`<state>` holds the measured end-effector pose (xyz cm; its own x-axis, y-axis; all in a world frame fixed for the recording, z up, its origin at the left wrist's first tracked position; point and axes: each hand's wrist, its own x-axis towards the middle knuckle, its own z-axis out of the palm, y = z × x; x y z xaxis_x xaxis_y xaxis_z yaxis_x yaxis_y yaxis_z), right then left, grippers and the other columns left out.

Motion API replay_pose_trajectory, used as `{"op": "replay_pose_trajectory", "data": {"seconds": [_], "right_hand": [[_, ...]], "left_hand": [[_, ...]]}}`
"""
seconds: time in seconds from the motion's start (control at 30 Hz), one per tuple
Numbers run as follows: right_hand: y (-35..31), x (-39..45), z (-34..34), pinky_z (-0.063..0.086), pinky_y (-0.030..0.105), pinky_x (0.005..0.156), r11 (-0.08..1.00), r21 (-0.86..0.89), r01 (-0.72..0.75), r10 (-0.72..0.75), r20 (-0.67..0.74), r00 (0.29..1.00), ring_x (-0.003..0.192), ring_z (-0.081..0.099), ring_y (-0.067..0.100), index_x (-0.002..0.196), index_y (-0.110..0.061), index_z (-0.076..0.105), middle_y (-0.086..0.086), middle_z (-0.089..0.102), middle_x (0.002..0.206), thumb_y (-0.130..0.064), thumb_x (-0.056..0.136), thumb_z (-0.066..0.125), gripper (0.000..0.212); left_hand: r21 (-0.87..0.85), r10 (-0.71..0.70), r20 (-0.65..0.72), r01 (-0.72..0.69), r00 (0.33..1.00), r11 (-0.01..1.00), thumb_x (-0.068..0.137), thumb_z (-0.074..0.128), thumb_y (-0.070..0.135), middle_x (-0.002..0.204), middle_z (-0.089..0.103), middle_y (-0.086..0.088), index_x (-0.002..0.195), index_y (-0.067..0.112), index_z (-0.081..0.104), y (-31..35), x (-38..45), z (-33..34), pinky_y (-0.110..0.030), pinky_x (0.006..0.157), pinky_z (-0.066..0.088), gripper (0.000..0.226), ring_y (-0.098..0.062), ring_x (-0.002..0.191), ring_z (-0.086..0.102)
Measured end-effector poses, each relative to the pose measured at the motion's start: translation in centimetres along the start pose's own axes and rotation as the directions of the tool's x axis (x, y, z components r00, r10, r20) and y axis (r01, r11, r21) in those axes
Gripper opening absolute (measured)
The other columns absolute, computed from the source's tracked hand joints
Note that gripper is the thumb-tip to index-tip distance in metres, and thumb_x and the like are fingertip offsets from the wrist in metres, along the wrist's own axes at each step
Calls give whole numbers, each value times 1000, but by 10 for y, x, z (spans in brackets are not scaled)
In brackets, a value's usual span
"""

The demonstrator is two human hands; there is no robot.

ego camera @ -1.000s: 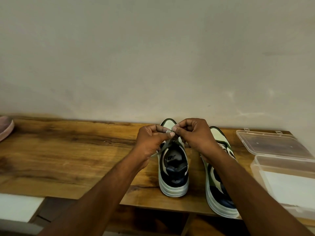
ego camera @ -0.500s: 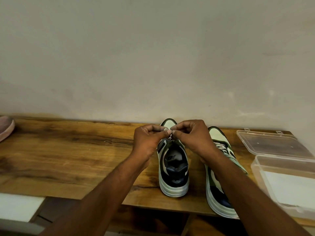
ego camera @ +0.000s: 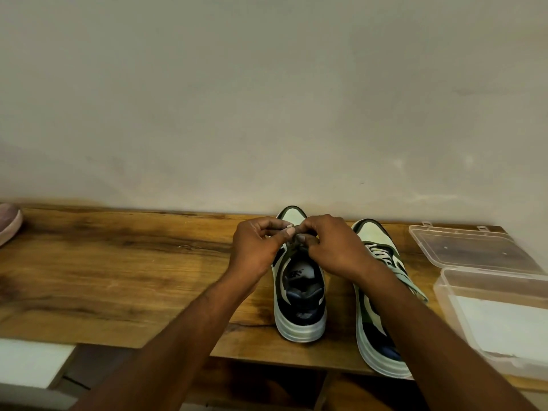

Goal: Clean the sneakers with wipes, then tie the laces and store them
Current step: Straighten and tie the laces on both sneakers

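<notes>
A pale wall point(ego camera: 267, 99) fills the top of the view, and under it a long wooden bench point(ego camera: 118, 277) runs side to side. At the far right sits a clear plastic box point(ego camera: 492, 310) with its lid point(ego camera: 471, 250) laid open behind it, something white lying in its base. Two sneakers stand on the bench, heels toward us, toes to the wall. The right sneaker point(ego camera: 376, 315) sits just beside the box, its pale lace trailing loose off the side, heel hanging at the bench's front edge. The left sneaker point(ego camera: 299, 310) is the one getting the attention! Both forearms reach in over it. The left hand point(ego camera: 258, 247) has its fingers curled, thumb and forefinger pinching the laces point(ego camera: 292, 238) above the tongue. The right hand point(ego camera: 335, 247) meets it there, fingers bent and nipping the same laces, fingertips of both hands touching. Far left, the toe of a pinkish shoe point(ego camera: 9, 223) peeks in at the edge.
</notes>
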<state>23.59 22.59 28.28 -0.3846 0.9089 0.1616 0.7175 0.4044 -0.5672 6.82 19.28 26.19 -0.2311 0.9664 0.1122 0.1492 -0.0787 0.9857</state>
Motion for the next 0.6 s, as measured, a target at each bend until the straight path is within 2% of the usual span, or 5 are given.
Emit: {"op": "replay_pose_trajectory", "data": {"seconds": [0.13,0.27,0.43,0.5,0.6], "right_hand": [[1,2,-1,58,50,78,999,23,-43,42,50,998,81,66,19,88,-20,71,-1,70,86,-19,93,66,7],[-1,1,0,59,47,77,998,34,-48,47,27,999,80,66,16,86,-23,72,-5,70,84,-20,89,72,4],[-4,-3,-4,60,37,74,999,52,-1,5,-71,997,74,67,7,85,-21,78,-8,72,81,-19,83,80,4],[-4,-5,-5,60,36,73,999,46,22,-17,-91,996,74,66,5,85,-22,79,-9,73,80,-19,81,81,5],[-4,-5,-4,58,38,74,998,19,57,-54,-121,991,75,66,5,85,-24,79,-10,73,79,-21,79,82,7]], "left_hand": [[79,96,12,-97,995,992,85,84,13,86,80,7,85,31,82,-2,1,-1,-46,86,61,18,-15,87,76],[-25,21,0,-21,1000,999,84,84,9,87,81,0,85,25,82,-1,1,1,-44,86,62,17,-20,88,77],[-151,-106,-15,103,994,983,82,84,6,87,80,-7,91,9,82,6,1,4,-25,67,55,10,-13,76,75],[-174,-153,-14,149,988,973,83,83,5,85,79,-9,95,4,81,10,0,4,-18,55,49,13,-7,62,70],[-229,-262,12,258,965,939,84,82,7,73,75,-3,97,2,79,11,0,3,-21,44,38,14,-2,40,51]]}}
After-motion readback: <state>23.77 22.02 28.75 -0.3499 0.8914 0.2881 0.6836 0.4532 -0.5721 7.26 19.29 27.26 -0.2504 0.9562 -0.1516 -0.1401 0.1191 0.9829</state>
